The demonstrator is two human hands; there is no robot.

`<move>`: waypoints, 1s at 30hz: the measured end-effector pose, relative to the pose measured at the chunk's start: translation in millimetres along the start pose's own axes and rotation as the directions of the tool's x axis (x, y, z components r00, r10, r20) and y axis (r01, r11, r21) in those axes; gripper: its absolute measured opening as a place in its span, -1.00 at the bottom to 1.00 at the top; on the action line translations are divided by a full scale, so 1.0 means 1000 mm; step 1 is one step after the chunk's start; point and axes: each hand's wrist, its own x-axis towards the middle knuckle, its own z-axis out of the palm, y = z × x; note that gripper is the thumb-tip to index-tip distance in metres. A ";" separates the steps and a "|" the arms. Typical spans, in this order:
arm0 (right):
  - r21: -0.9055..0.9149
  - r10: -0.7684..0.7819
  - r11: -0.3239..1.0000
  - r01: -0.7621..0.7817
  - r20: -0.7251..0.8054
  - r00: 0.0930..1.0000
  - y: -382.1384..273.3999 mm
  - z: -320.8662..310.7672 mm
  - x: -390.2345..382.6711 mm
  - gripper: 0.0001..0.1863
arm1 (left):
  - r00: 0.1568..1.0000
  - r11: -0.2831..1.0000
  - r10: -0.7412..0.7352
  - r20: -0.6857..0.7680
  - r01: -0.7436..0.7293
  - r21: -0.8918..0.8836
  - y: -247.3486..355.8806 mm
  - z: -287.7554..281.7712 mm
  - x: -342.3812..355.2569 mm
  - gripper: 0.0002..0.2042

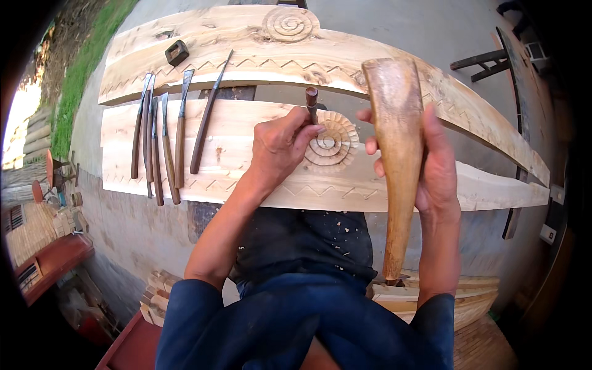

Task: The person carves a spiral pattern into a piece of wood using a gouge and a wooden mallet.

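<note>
My left hand (279,147) is closed around a carving chisel (311,98). The tool stands nearly upright, its dark handle end showing above the fist; the blade is hidden. It meets the wood at a round spiral carving (330,143) with a scalloped rim, cut into the nearer pale plank (237,139). In my right hand (440,169) is a tapered wooden mallet (401,135), thick end away from me and narrow end toward my body. The fingers wrap around its middle, and it is held above the plank, apart from the chisel.
Several chisels (180,129) lie side by side on the nearer plank's left end. A longer plank (216,49) behind carries a zigzag line, another spiral (290,24) and a small dark box-shaped thing (177,53). A dark bench (513,80) stands at right, stacked wood (444,296) near me.
</note>
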 end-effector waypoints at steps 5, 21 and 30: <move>-0.909 -0.620 0.084 0.409 0.273 0.736 0.000 0.025 0.010 -0.51 | 0.999 0.999 0.037 0.024 -0.037 0.022 0.005 0.006 0.004 -0.87; -0.614 -0.371 -0.745 0.260 0.706 0.603 -0.002 0.024 0.020 -0.16 | 0.939 0.936 0.339 -0.054 -0.331 0.122 0.002 0.000 -0.002 -0.84; -0.868 -0.659 -0.360 0.342 0.496 0.565 -0.003 -0.006 0.002 -0.15 | 0.991 0.962 -0.120 -0.066 0.100 -0.253 0.015 0.011 -0.033 -0.85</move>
